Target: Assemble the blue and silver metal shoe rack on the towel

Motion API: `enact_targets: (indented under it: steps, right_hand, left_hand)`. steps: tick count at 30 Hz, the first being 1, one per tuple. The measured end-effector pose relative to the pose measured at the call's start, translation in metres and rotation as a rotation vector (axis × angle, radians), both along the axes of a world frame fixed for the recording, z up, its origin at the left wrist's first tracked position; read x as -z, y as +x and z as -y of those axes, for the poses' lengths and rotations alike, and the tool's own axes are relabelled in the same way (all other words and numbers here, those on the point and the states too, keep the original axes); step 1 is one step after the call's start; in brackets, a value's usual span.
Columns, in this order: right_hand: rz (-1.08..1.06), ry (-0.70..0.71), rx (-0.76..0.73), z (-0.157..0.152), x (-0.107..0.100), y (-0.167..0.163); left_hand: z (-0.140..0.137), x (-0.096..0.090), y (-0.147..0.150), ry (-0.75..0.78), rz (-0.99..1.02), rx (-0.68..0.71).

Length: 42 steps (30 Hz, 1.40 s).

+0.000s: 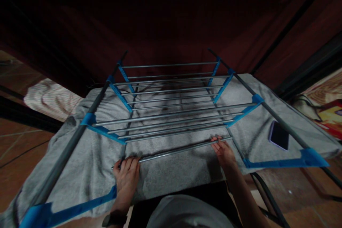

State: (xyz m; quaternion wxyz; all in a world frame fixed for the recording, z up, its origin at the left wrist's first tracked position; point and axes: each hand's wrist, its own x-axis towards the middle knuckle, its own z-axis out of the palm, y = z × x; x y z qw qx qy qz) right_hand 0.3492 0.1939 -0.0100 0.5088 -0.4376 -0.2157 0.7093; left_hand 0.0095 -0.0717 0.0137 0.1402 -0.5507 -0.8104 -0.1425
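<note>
The left hand (pixel 127 175) and right hand (pixel 223 152) are bare, as are the visible forearms (pixel 242 189). A wide black band, (pixel 114 219) perhaps a watch in this dim light, circles the left wrist. A plain grey top (pixel 189 213) covers the torso, with black clothing (pixel 213 191) on the lap.

I count one left hand (pixel 127 176), one right hand (pixel 223 152), one loose metal rod (pixel 176 151). Blue brackets (pixel 280 164): eight, four per side. Crossbars (pixel 173 114): four in the nearest set; farther ones I can't tally. Phone (pixel 279 136): one. Wristband (pixel 114 219): one.
</note>
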Motion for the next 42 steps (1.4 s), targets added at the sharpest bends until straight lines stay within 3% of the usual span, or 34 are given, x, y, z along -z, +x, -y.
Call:
enact_targets:
  steps: [12, 20, 33, 42]
  right_hand:
    - [0.032, -0.035, 0.082, -0.001, -0.005, -0.007]
    - [0.073, -0.036, -0.028, 0.001, -0.008, -0.006]
    - [-0.067, -0.061, -0.332, 0.059, -0.022, -0.056]
    - [-0.067, -0.038, -0.442, 0.073, -0.028, -0.065]
  left_hand:
    - [-0.001, 0.0, -0.001, -0.073, -0.023, 0.11]
    - [-0.016, -0.016, 0.012, -0.128, 0.049, 0.152]
    - [-0.035, -0.013, 0.038, -0.074, 0.116, 0.24]
    - [-0.041, -0.007, 0.052, -0.056, 0.138, 0.288]
